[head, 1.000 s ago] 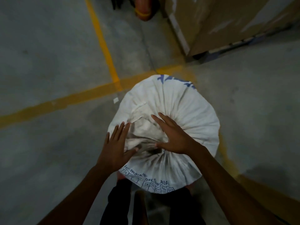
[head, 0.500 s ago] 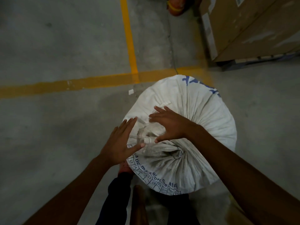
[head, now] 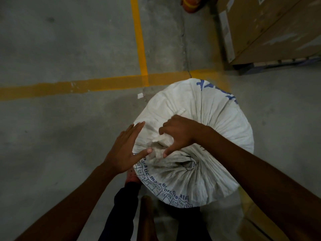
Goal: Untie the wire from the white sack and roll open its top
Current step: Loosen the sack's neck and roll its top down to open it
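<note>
A full white woven sack (head: 217, 122) with blue printing stands upright on the floor in front of me. Its top is gathered into a tight knot of pleats (head: 189, 164) near its centre. The loose grey flap of the neck (head: 156, 146) lies towards the left. My right hand (head: 178, 133) arches over that flap, fingertips and thumb pressing on the fabric. My left hand (head: 125, 150) lies flat with fingers spread against the sack's left edge, thumb touching the flap. I cannot make out the wire.
Yellow floor lines (head: 139, 40) cross on the concrete beyond the sack. A large cardboard box (head: 271, 28) on a pallet stands at the upper right. An orange object (head: 191, 4) sits at the top edge. My legs (head: 125, 206) are just below the sack.
My right hand has curled from flat into an arch over the loose flap. My left hand has slid closer along the sack's left edge. The view has shifted left.
</note>
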{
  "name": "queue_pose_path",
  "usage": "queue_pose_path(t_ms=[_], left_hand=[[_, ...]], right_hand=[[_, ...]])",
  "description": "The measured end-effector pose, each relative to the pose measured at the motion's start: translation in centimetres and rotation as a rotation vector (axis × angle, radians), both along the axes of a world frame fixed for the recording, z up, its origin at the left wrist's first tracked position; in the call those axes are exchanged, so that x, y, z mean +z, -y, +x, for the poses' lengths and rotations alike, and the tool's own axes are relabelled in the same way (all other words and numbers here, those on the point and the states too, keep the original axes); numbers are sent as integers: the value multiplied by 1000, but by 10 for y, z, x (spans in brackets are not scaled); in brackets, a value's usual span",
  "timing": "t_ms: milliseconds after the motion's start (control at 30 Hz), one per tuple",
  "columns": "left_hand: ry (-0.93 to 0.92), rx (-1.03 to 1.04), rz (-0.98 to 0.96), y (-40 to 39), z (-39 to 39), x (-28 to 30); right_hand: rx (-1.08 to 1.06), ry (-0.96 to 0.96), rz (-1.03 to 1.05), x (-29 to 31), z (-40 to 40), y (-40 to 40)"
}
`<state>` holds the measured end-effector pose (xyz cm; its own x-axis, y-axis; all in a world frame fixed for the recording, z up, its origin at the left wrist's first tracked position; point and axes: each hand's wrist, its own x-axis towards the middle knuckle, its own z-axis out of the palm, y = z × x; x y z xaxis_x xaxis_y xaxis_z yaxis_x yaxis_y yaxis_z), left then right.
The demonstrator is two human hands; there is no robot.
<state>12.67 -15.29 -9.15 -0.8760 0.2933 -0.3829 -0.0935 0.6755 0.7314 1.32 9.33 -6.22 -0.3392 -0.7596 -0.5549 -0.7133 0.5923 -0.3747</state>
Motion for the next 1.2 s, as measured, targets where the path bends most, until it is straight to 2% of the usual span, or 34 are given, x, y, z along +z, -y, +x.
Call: queue_pose_path(t_ms=[100, 400, 600, 767, 933, 1100, 1200], left_hand=[[-9, -1, 14, -3, -2, 0], [-28, -28, 47, -34, -13, 9], [-38, -80, 52, -56, -17, 5], [-121, -97, 96, -71, -17, 6], [-151, -112, 60, -83, -12, 10], [-230, -124, -19, -98, -8, 9], [-279, -176, -61, -108, -4, 7]], right_hand=[[-31, 85, 69, 11, 12, -17], [-176, 277, 53, 29, 58, -64], [-215, 321, 192, 37, 76, -89], [-246, 305, 350, 41, 85, -108], [-382, 499, 445, 37, 91, -132], [-479, 145, 303, 23, 115, -154], [-368, -194, 147, 5, 128, -155]])
